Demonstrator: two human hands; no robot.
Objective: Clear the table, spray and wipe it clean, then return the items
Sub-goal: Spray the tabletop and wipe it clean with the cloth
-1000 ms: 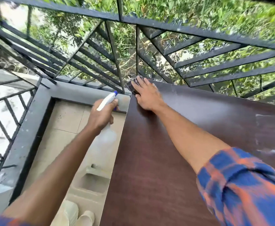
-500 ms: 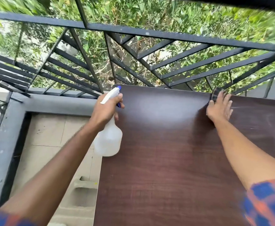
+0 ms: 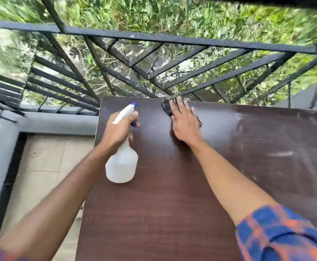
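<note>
A dark brown wooden table (image 3: 172, 204) fills the lower right of the head view. My left hand (image 3: 119, 131) grips the neck of a white spray bottle (image 3: 123, 162) with a blue trigger, held just above the table's left part. My right hand (image 3: 185, 122) lies flat, fingers spread, pressing a dark cloth (image 3: 167, 108) onto the table near its far edge. Only the cloth's edges show around my palm. Pale dusty streaks (image 3: 278, 153) mark the table's right side.
A black metal railing (image 3: 154, 40) runs right behind the table's far edge, with green foliage beyond it. A grey ledge (image 3: 59, 123) borders beige floor tiles (image 3: 43, 166) to the left of the table.
My right hand has slid the cloth leftward along the far edge, back toward the middle. My left hand with the bottle has moved right, over the table top.
</note>
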